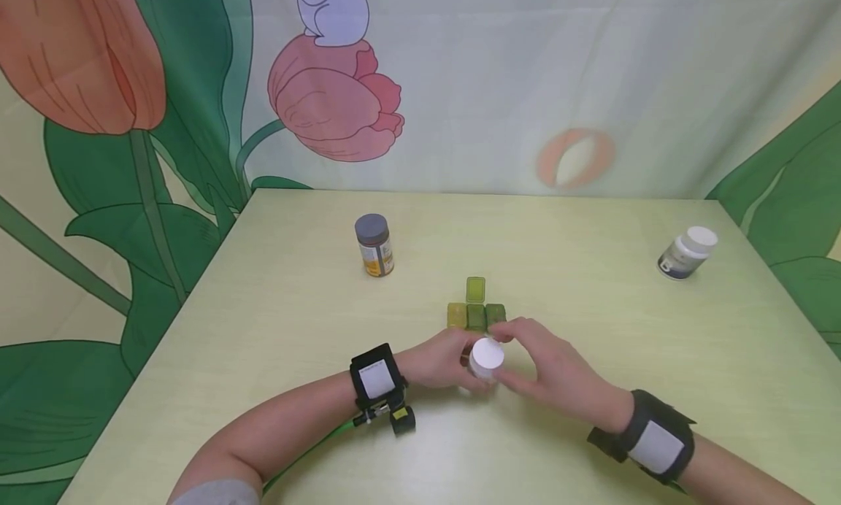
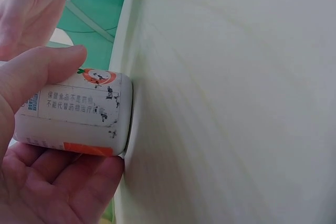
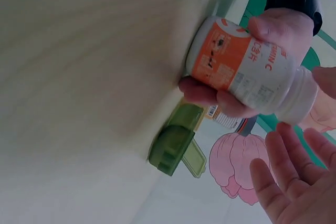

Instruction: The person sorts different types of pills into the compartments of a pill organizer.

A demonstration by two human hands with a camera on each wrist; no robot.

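A white vitamin C bottle [image 3: 241, 66] with an orange label panel and white cap [image 1: 488, 354] stands upright on the table. My left hand [image 1: 436, 359] grips its body, thumb on one side and fingers curled round the other, as the left wrist view shows. Around the cap, the thumb and fingers of my right hand [image 1: 558, 370] are spread, fingertips right at its edge. Just behind the bottle sits a small green pill box [image 1: 476, 317] with one lid [image 1: 476, 289] raised; my left hand partly covers its near side.
Further back on the left stands a brown bottle [image 1: 376, 246] with a grey cap. Another white bottle [image 1: 687, 252] with a dark label is at the far right. The pale table [image 1: 296, 286] ends against a printed flower curtain [image 1: 473, 89].
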